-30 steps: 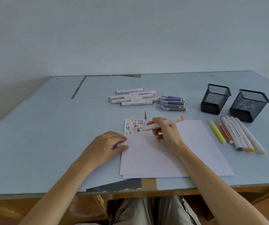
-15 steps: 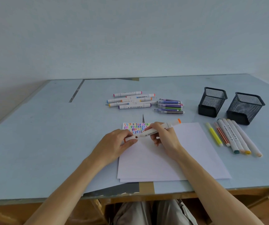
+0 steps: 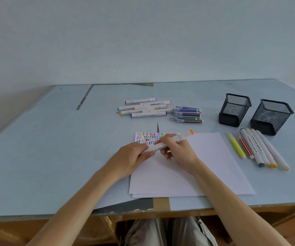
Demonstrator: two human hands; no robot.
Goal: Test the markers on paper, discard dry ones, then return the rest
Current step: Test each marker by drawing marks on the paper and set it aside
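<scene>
A white marker with an orange end [image 3: 180, 137] lies slanted between both hands above the white paper [image 3: 205, 166]. My right hand [image 3: 177, 151] grips its middle. My left hand [image 3: 134, 157] pinches its lower left end, where the cap sits against the barrel. Rows of coloured test squiggles [image 3: 150, 137] fill the paper's top left corner. A pile of white markers [image 3: 145, 108] and thin coloured pens [image 3: 187, 113] lies further back.
Two black mesh pen cups [image 3: 234, 109] [image 3: 271, 116] stand at the right. In front of them lies a row of markers [image 3: 257, 148], among them a yellow and an orange-striped one. The table's front edge [image 3: 161, 208] runs just below the paper.
My left hand, holding the cap beside the paper, came across to the marker's lower end and now pinches it there. My right hand kept hold of the marker.
</scene>
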